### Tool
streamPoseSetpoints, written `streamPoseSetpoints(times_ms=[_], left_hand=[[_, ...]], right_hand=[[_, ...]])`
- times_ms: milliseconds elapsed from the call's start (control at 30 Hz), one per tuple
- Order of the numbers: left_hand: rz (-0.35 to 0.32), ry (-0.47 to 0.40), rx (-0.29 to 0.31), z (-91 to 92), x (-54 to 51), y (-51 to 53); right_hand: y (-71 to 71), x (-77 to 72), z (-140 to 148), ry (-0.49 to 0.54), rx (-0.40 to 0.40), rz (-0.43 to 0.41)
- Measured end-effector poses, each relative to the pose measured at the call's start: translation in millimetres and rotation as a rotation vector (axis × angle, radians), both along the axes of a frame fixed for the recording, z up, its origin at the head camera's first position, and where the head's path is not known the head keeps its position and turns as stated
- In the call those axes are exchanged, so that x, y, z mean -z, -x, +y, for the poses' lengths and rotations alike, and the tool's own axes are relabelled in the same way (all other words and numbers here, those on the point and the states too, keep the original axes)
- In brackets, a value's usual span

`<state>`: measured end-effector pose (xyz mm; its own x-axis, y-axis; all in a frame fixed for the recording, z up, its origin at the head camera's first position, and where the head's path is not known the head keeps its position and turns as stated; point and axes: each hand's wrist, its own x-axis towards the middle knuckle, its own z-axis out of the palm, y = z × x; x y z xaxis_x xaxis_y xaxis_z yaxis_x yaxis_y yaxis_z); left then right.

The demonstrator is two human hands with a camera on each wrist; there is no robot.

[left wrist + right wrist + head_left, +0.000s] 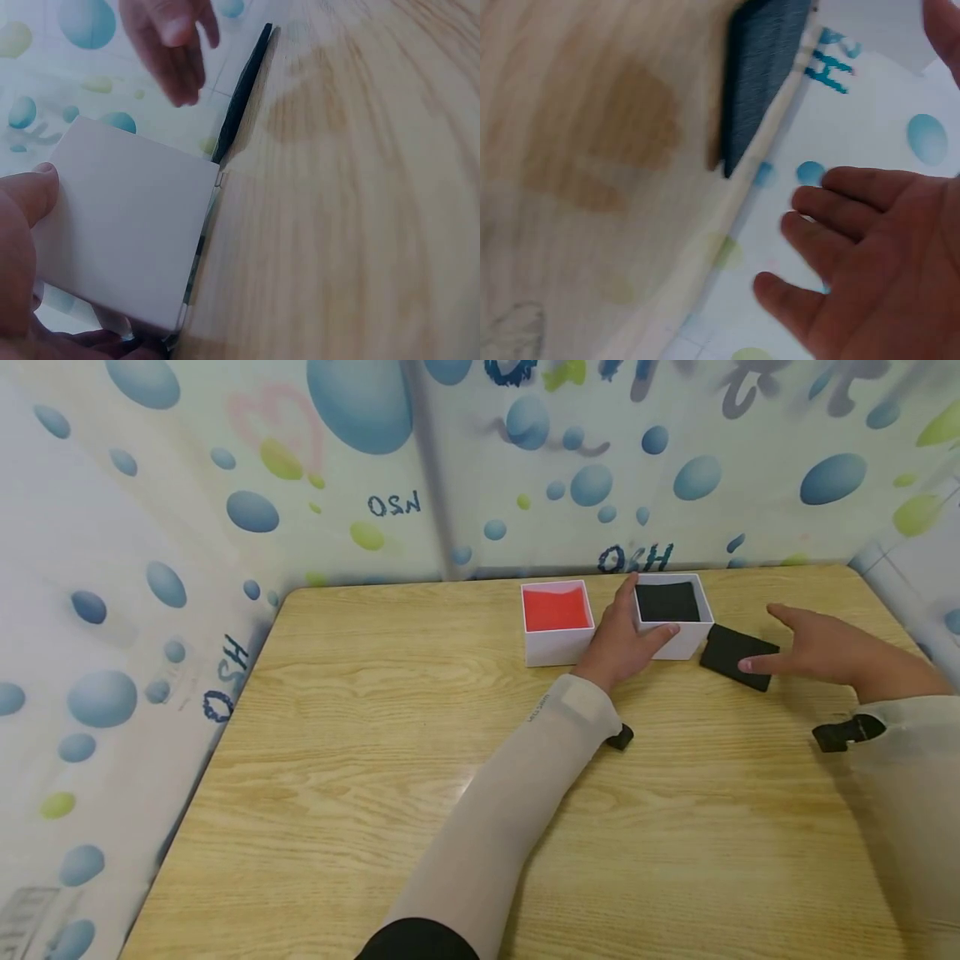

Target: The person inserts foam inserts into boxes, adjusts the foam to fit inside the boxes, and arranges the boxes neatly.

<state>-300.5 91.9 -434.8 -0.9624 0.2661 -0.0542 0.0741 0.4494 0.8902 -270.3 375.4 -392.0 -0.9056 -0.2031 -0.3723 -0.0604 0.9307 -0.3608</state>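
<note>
My left hand holds a small open-topped white box, thumb on its front and fingers along its left side. Black material fills this box. To the box's right lies a flat black rectangular piece, seen edge-on as a dark slab in the left wrist view. Over and beside that piece is my right hand, fingers extended and nothing held. The right wrist view shows its palm and spread fingers, apart from the black piece.
A second white box with red material inside stands left of my left hand. Both boxes sit near the back edge of the wooden table. Behind it hangs a dotted curtain.
</note>
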Motion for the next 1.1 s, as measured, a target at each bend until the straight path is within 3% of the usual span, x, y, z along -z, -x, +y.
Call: streamPoseSetpoints(times_ms=[167, 367, 1100], left_hand=[[0.0, 0.002, 0.005, 0.0, 1.2, 0.5], [-0.003, -0.001, 0.011, -0.1, 1.5, 0.2], [-0.011, 0.006, 0.0, -0.2, 0.3, 0.2]], right_hand=[[0.1, 15.5, 3.7, -0.03, -0.033, -0.02], [-0.7, 25.2, 3.5, -0.058, -0.069, 0.024], [1.3, 26.2, -0.5, -0.084, -0.081, 0.073]])
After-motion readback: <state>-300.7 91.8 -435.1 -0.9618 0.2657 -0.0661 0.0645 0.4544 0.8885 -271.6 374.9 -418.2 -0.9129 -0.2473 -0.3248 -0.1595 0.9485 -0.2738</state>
